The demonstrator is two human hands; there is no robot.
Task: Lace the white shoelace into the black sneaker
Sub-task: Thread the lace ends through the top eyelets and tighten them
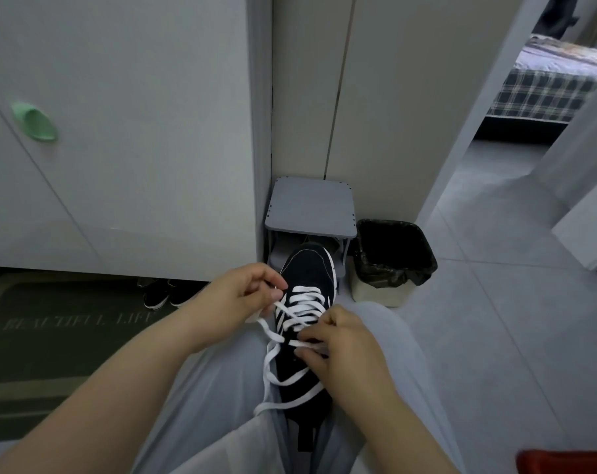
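With the black sneaker point(307, 302) wedged between the person's knees and its toe-end rows laced, both hands, left point(242, 295) and right point(341, 343), pinch the white shoelace point(303, 304), upper eyelets apparently remaining.

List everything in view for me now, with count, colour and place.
sneaker: one, black, between the legs, toe pointing away
shoelace: one, white, crossed through the front eyelets, ends loose
stool: one, grey, beyond the sneaker
bin: one, black liner, right of the stool
shoes: one pair, black, under the cabinet, left
mat: one, dark green, floor left
knob: one, green, cabinet door
bed: one, plaid, top right
left hand: one, pinches the shoelace left of the sneaker
right hand: one, pinches the shoelace over the sneaker
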